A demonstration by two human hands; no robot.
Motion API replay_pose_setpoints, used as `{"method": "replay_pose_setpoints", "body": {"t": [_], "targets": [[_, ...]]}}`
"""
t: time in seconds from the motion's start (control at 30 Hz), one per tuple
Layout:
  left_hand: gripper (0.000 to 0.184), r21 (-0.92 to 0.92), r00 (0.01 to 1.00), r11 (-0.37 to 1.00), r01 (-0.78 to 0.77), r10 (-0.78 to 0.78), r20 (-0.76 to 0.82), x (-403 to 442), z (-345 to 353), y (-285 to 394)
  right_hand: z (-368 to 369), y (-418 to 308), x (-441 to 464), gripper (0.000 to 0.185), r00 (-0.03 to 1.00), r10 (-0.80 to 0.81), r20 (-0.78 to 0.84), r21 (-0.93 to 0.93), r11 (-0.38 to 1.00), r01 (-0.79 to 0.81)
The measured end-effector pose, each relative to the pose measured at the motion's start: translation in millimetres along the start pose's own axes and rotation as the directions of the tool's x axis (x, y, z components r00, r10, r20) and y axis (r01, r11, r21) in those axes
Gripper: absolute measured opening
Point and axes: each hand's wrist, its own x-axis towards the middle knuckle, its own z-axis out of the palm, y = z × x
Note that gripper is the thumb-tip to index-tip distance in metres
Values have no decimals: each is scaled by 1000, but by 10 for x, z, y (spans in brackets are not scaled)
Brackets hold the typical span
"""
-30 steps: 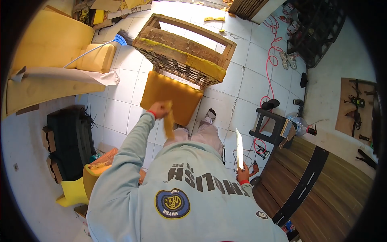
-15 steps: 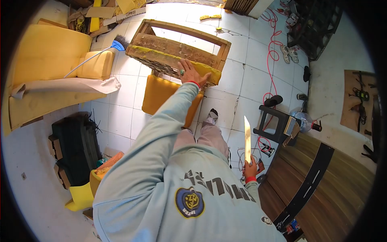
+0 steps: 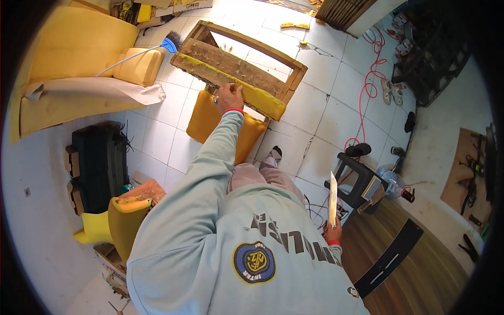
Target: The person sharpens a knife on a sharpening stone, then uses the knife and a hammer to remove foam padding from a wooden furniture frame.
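Reaching forward with the left hand (image 3: pixel 229 98) to a wooden frame (image 3: pixel 236 62), fingers bent over the yellow foam strip (image 3: pixel 262 100) along its near edge. Half open there; cannot tell from this angle whether pinching the foam or merely touching it, fingertips being hidden. Wearing a ring on that hand and a red band at each wrist. Gripping a knife (image 3: pixel 333 198) in the right hand (image 3: pixel 333 232), closed around the handle, blade pointing forward, held out to the right side, well apart from the frame. Standing on a white tiled floor (image 3: pixel 310 113), one socked foot (image 3: pixel 274 153) in view, directly before the frame and a mustard padded seat (image 3: pixel 201 119) at its near side, partly covered by the left forearm. Has a yellow sofa (image 3: pixel 79 52) off to the left, with beige cloth (image 3: pixel 105 90) laid along its near side and a blue broom (image 3: pixel 169 45) slanting across to just beside the frame's left corner. Has also, nearer on the left, a dark bulky piece (image 3: pixel 100 165) against the wall. Can see a yellow foam scrap (image 3: pixel 295 25) on the tiles beyond the frame, then a looping red hose (image 3: pixel 361 105) over to the right. Has, near the knife, a black stool (image 3: pixel 349 173), a clear bottle (image 3: pixel 389 184) just beside it, and a brown wood-grain panel (image 3: pixel 420 262) closer in.
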Motion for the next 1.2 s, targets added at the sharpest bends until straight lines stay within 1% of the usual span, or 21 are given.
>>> {"method": "replay_pose_setpoints", "body": {"t": [0.07,0.1,0.17,0.27,0.3,0.33,0.37,0.4,0.47,0.5,0.57,0.63,0.67,0.73,0.77,0.87,0.97,1.07,1.1,1.17,1.2], "targets": [[27,-74,997,995,72,-72,6,12,32,11,-240,-301,190,53,997,-80,-11,-92,993,79],[25,-124,992,984,126,-123,32,69,72,-19,-315,-140,472,52,993,-110,-37,-169,980,103],[18,-156,979,969,194,-182,89,173,66,-35,-415,-354,621,55,992,-126,-26,-37,991,125],[18,131,991,990,-55,38,125,212,16,10,-499,-625,836,56,970,-242,-27,14,970,242],[18,152,978,981,-124,95,186,183,30,-19,-476,-671,906,56,959,-284,-23,27,958,284],[18,46,880,967,-252,209,427,120,59,-97,-471,-708,988,56,945,-325,-19,43,944,326],[18,-88,709,932,-350,326,625,31,-10,-67,-466,-791,1054,55,946,-323,-6,8,946,323],[17,-151,567,856,-493,449,691,-155,-38,-34,-452,-851,1087,54,950,-313,3,-26,949,313],[18,-175,610,811,-558,545,575,-441,-126,145,-475,-907,1035,53,961,-277,9,-100,956,277],[18,-152,752,859,-490,504,424,-409,-78,169,-499,-1222,821,54,987,-152,50,-101,983,156],[20,-153,942,938,-311,326,80,-319,45,196,-554,-1135,871,54,973,-225,56,-96,969,229],[22,-85,988,989,-121,111,-107,-125,93,293,-559,-908,1048,55,917,-397,42,-120,909,399],[23,-62,980,998,-17,4,-201,-41,111,311,-605,-1014,995,55,928,-370,53,-135,918,374],[24,-45,988,993,105,-109,-109,103,128,286,-706,-1126,909,56,948,-312,68,-161,934,319],[25,-33,985,986,161,-163,-61,143,139,284,-732,-1129,936,57,933,-352,72,-114,927,358],[26,-102,942,941,324,-310,131,226,85,336,-788,-1202,978,57,924,-381,22,-195,905,378],[23,-51,936,936,348,-344,69,266,135,364,-727,-1426,912,57,942,-334,-27,-237,918,319],[25,115,984,983,144,-154,87,318,213,258,-563,-1464,1003,56,911,-412,-25,-91,908,408],[27,180,979,984,13,-49,197,270,159,262,-523,-1412,1095,56,900,-436,-13,-58,899,435],[23,108,885,991,-79,20,466,83,287,142,-424,-1221,1379,55,878,-478,11,23,878,478],[23,-19,815,987,-157,140,562,-127,122,162,-320,-1287,1363,54,880,-475,2,-37,879,475]]}}
